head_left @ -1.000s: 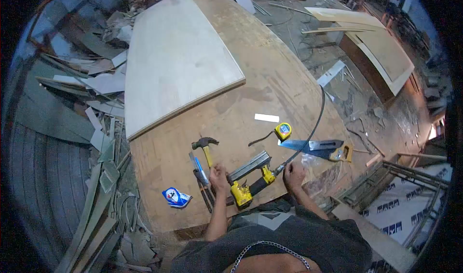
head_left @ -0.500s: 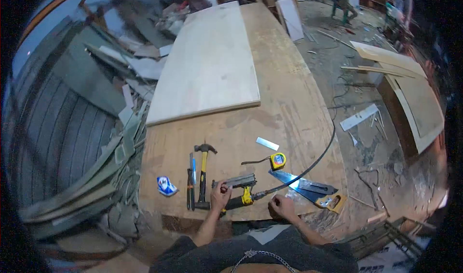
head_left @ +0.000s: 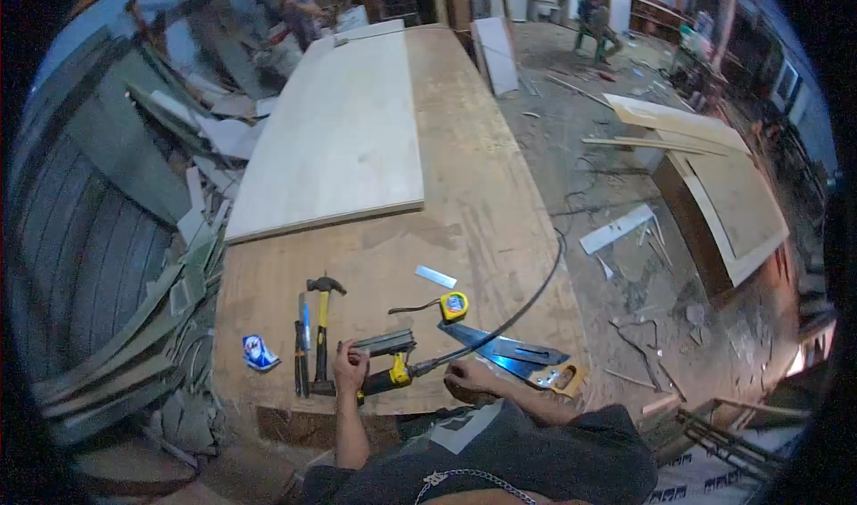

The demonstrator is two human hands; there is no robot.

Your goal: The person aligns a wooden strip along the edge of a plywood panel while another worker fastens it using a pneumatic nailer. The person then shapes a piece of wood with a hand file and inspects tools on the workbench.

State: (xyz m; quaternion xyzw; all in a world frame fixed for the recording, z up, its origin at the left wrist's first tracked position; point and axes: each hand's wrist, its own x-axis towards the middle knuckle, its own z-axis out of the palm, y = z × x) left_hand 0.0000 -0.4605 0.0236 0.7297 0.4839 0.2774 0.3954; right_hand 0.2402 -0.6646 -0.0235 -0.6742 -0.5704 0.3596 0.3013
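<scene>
A nail gun [head_left: 388, 342], black and yellow with a grey magazine, lies near the table's front edge. My left hand [head_left: 351, 365] is closed at its left end, fingers curled on the magazine. My right hand [head_left: 469, 381] is a loose fist beside the air hose [head_left: 513, 322], with nothing visible in it. Left of the nail gun lie a claw hammer [head_left: 323, 322], a dark slim tool [head_left: 301, 358] and a blue-handled one [head_left: 306, 326]. A hand saw [head_left: 509, 353] is right of my right hand. Above it are a yellow tape measure [head_left: 453, 306] and a small metal strip [head_left: 435, 276].
A large pale board [head_left: 335, 139] covers the far left of the wooden table [head_left: 482, 201]. A blue-white packet [head_left: 259, 351] lies at the near left. Scrap panels [head_left: 192, 282] pile up left of the table. A wooden box [head_left: 714, 201] stands right. Two people are in the background.
My view has swung right and up, so the table and tools sit further left. A person at the far left has come into view. My left hand stays at the nail gun.
</scene>
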